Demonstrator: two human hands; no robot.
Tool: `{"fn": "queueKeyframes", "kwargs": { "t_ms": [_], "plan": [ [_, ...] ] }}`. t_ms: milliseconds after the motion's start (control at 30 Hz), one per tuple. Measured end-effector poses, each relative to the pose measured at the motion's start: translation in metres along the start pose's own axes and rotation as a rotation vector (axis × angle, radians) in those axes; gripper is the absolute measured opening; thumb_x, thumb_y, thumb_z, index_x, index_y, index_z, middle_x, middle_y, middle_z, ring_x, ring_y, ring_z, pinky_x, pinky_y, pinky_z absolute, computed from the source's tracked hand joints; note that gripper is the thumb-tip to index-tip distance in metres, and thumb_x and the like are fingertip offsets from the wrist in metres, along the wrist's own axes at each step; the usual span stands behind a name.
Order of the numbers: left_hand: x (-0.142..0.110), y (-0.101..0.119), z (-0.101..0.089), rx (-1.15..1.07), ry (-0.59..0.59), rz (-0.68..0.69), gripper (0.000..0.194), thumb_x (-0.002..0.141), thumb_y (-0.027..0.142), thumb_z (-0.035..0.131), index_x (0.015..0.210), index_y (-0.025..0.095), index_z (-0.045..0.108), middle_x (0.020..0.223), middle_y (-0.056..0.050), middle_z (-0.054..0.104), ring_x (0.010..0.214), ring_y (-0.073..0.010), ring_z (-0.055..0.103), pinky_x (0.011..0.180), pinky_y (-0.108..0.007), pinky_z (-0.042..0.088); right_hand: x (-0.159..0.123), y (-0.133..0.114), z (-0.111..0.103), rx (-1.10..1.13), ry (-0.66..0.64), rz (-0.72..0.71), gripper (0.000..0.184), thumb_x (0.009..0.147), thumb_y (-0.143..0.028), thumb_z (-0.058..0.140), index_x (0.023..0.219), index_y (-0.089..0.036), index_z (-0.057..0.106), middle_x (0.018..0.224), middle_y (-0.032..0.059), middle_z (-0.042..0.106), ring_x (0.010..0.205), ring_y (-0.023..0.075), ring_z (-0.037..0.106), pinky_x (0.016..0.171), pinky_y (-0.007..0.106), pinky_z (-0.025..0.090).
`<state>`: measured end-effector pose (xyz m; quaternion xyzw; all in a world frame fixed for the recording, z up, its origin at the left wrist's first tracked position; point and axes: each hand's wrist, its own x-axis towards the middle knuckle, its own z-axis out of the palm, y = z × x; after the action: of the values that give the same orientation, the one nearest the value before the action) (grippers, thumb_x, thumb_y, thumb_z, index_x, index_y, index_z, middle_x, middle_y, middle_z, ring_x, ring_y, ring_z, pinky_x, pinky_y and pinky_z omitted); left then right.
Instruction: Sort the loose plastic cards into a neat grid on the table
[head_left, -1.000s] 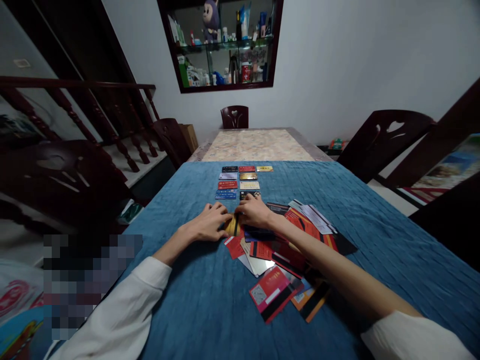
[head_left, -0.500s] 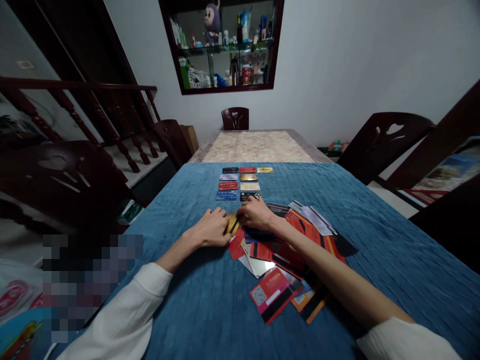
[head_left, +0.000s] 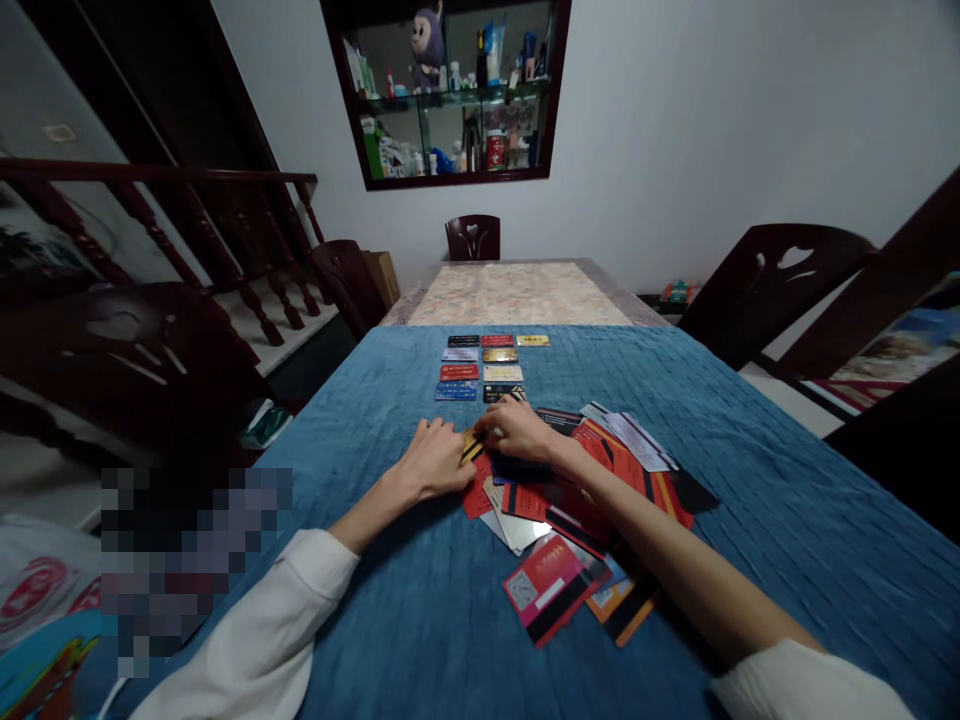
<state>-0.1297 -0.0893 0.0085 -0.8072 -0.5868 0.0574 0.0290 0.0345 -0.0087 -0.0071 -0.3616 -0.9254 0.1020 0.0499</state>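
My left hand (head_left: 437, 459) and my right hand (head_left: 519, 429) meet over a gold card with a black stripe (head_left: 472, 445), fingers curled and pinching its two ends. It sits at the near edge of a loose heap of cards (head_left: 577, 500), mostly red, black and orange, spread under my right forearm. Beyond my hands, several cards lie in neat rows (head_left: 484, 364) on the blue cloth (head_left: 750, 470).
The blue cloth covers the near part of a long table with a marbled top (head_left: 517, 290). Dark wooden chairs stand at the far end (head_left: 472, 236), left (head_left: 127, 350) and right (head_left: 772, 275). A wall cabinet (head_left: 450, 90) holds bottles and a plush toy. A stair railing runs on the left.
Both hands stay on the gold card. The card has tilted a little between my fingers, and the view has shifted slightly.
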Motion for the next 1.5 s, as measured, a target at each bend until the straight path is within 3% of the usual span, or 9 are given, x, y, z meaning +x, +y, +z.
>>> {"fn": "queueKeyframes", "kwargs": {
  "t_ms": [233,500,767,1033,1300,1500],
  "plan": [
    [0.002,-0.019,-0.007,-0.19,-0.019,0.046,0.03,0.084,0.025,0.047,0.075,0.018,0.074,0.078,-0.01,0.075,0.069,-0.0199,0.066,0.068,-0.029,0.043,-0.003,-0.003,0.0,-0.007,0.052,-0.048,0.03,0.087,-0.022,0.062,0.116,-0.026,0.072,0.118,0.0067,0.069,0.11,0.0255,0.051,0.084,0.034,0.035],
    [0.002,-0.037,-0.006,-0.351,0.086,0.109,0.032,0.082,0.019,0.044,0.079,0.019,0.076,0.077,-0.005,0.075,0.069,-0.0155,0.062,0.066,-0.025,0.042,-0.001,-0.003,0.007,-0.019,0.221,-0.044,0.022,0.095,-0.023,0.055,0.108,-0.023,0.073,0.105,0.0076,0.073,0.108,0.0235,0.053,0.086,0.035,0.032],
    [0.009,-0.055,0.008,-0.363,0.159,0.076,0.038,0.08,0.011,0.046,0.102,0.019,0.077,0.094,-0.006,0.077,0.085,-0.0186,0.067,0.08,-0.027,0.048,-0.004,0.002,0.01,0.06,0.249,0.005,0.027,0.087,-0.014,0.056,0.11,-0.021,0.071,0.104,0.0057,0.073,0.104,0.0227,0.057,0.09,0.033,0.032],
    [0.015,-0.059,0.026,-0.364,0.227,0.049,0.038,0.083,0.011,0.05,0.113,0.016,0.073,0.106,-0.009,0.076,0.097,-0.0217,0.067,0.09,-0.031,0.05,-0.004,0.006,0.015,0.028,0.248,-0.015,0.039,0.082,-0.012,0.059,0.12,-0.02,0.064,0.109,0.0079,0.073,0.104,0.0246,0.057,0.089,0.035,0.033],
    [0.012,-0.054,0.028,-0.363,0.264,0.047,0.044,0.083,0.008,0.051,0.124,0.019,0.065,0.112,-0.009,0.072,0.099,-0.0215,0.064,0.092,-0.034,0.05,-0.003,0.005,0.022,-0.059,0.273,0.0,0.039,0.086,-0.017,0.059,0.125,-0.023,0.059,0.112,0.0078,0.073,0.104,0.0248,0.056,0.087,0.035,0.031],
    [0.009,-0.048,0.026,-0.311,0.264,0.024,0.038,0.086,0.011,0.049,0.12,0.02,0.063,0.101,-0.008,0.069,0.093,-0.0215,0.063,0.088,-0.034,0.05,-0.004,0.006,0.023,-0.088,0.284,-0.01,0.035,0.089,-0.019,0.056,0.123,-0.021,0.058,0.113,0.0076,0.073,0.103,0.025,0.054,0.087,0.035,0.029]
  ]
}}
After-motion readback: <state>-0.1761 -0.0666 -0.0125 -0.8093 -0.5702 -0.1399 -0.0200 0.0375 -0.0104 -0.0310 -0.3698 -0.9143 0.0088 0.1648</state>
